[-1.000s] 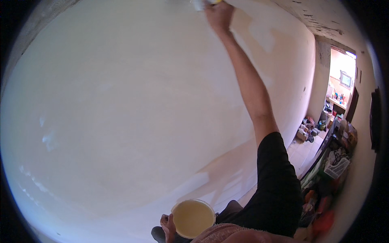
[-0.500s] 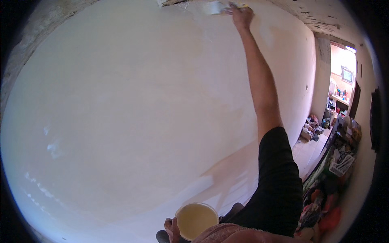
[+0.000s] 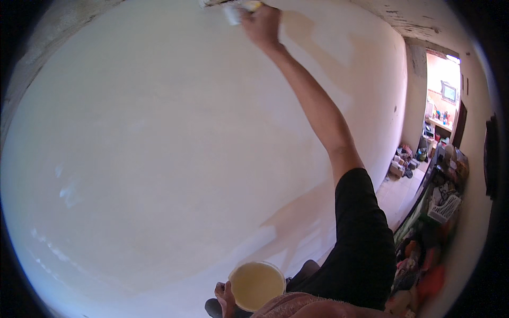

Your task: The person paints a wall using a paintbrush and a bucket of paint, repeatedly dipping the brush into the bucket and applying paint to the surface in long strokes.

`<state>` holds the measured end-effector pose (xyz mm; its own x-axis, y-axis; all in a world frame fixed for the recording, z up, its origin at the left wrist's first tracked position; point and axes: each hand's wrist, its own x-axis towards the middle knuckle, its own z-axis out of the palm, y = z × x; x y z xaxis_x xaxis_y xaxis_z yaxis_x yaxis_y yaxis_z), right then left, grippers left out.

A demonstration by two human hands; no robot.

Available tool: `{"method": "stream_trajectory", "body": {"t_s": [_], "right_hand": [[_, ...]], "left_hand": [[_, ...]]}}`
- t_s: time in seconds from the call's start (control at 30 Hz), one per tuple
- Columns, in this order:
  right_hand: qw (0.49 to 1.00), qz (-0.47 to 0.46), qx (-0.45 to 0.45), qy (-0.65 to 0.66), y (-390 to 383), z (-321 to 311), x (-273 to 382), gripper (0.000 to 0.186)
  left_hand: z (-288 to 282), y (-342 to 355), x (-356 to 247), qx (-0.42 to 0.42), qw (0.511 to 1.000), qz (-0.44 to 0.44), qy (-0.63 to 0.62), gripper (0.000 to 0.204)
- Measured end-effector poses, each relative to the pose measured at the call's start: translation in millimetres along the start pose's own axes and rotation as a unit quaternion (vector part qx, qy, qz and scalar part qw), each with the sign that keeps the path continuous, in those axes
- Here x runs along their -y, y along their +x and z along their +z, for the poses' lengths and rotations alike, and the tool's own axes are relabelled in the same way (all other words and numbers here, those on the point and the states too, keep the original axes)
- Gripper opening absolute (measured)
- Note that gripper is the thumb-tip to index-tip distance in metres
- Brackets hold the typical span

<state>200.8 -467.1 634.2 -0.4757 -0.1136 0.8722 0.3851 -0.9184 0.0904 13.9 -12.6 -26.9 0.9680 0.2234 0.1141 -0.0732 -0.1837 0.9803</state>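
Observation:
My right arm is stretched up along a pale wall [image 3: 159, 148]. At its end, my right hand [image 3: 262, 26] is closed around a wide paintbrush [image 3: 232, 15], whose white head is smeared by motion and close to the wall's upper part. A bit of yellow shows above the fingers. Low in the view, my left hand [image 3: 225, 298] grips the left side of a round bucket [image 3: 259, 262], with the thumb at its rim. Cream-coloured paint [image 3: 257, 287] fills the inside of the bucket. Its underside is hidden.
A rough ceiling edge [image 3: 408, 21] runs along the top right. To the right, a doorway [image 3: 442, 90] opens on a bright room. Piled clothes [image 3: 424, 270] and a white plastic basket [image 3: 444, 209] lie along the right side. Several small items [image 3: 403, 161] sit on the floor near the doorway.
My right hand has swept left along the top of the wall with the paintbrush, and the forearm now leans left. My left hand and the bucket have hardly moved.

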Motion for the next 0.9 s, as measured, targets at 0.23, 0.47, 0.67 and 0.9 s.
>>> {"method": "stream_trajectory", "body": {"t_s": [0.23, 0.47, 0.67, 0.9], "right_hand": [[0.951, 0.114, 0.055, 0.28, -1.8, -10.1, 37.5, 0.013], [0.958, 0.233, 0.005, 0.165, -10.6, -38.9, -157.7, 0.013], [0.959, 0.149, -0.031, -0.238, -0.8, -89.3, -190.2, 0.037], [0.992, 0.048, 0.015, -0.115, -29.0, -37.8, -90.8, 0.029]], "left_hand": [[-16.1, 7.0, 26.0, -0.008, 0.997, -0.027, 0.074, 0.033], [-7.5, 8.6, 19.7, 0.015, 0.997, 0.007, 0.077, 0.035], [-4.9, 11.1, 41.7, -0.006, 0.998, -0.01, 0.069, 0.036], [6.3, -6.2, -11.8, 0.017, 0.996, -0.03, 0.078, 0.036]]}}
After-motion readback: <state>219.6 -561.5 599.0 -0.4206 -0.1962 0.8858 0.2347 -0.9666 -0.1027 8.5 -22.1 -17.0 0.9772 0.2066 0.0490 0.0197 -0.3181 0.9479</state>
